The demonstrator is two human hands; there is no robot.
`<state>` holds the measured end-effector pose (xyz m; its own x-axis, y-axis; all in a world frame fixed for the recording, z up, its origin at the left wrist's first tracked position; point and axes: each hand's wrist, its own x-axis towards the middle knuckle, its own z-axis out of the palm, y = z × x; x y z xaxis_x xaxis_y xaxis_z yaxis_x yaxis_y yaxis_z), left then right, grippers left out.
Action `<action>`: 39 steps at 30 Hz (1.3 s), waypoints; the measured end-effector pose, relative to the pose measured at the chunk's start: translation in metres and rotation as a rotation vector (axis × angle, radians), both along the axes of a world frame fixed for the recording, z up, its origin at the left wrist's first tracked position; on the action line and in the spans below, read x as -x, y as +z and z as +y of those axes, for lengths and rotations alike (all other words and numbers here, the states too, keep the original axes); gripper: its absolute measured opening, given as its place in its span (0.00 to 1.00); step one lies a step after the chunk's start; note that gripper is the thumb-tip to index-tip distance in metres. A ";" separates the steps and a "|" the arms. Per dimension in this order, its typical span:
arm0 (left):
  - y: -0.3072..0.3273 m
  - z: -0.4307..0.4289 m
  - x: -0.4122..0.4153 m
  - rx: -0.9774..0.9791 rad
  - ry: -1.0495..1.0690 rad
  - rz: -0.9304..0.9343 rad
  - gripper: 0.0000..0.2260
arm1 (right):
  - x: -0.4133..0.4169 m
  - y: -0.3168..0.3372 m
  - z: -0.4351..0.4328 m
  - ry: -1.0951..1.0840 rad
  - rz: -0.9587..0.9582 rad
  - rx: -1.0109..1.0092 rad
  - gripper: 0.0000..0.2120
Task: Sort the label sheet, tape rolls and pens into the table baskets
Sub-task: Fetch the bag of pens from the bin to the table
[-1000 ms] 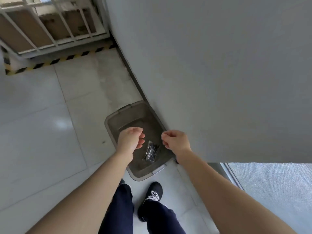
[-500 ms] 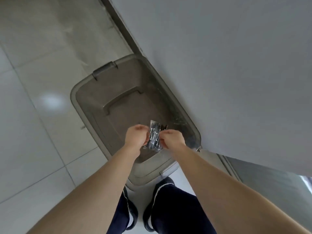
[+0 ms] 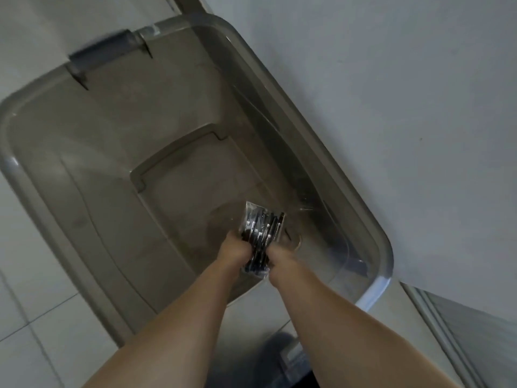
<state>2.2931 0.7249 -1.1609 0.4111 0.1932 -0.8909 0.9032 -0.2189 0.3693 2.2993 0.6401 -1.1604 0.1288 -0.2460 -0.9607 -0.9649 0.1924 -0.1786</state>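
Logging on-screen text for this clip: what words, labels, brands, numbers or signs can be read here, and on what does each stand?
No text is legible in this frame.
pack of pens, held by the left hand and the right hand: pale marks on the black barrels, too small and blurred to read.
grey bin: no label or print shows.

The pens (image 3: 261,236) gripped by my left hand (image 3: 233,249) and right hand (image 3: 279,254) are glossy black plastic under shiny clear film. Below my grip, the bin (image 3: 70,130) is smooth, translucent grey plastic. The floor tiles (image 3: 25,275) to the left gleam, and the wall (image 3: 391,107) to the right is matt.
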 end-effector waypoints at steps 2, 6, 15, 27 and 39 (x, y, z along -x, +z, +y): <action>-0.030 0.002 0.004 -0.015 -0.020 0.030 0.17 | 0.010 -0.049 -0.006 0.015 0.027 0.028 0.13; 0.016 0.008 -0.005 0.056 0.098 -0.063 0.08 | -0.005 -0.011 0.003 0.146 0.002 0.127 0.14; 0.134 0.041 -0.016 0.037 0.354 -0.219 0.11 | -0.016 0.151 0.024 0.139 -0.313 0.206 0.15; 0.370 0.071 -0.033 0.142 0.516 -0.254 0.12 | -0.027 0.380 0.035 0.143 -0.490 0.015 0.16; 0.581 0.073 -0.058 0.233 0.525 -0.365 0.11 | -0.046 0.586 0.029 0.057 -0.638 -0.027 0.14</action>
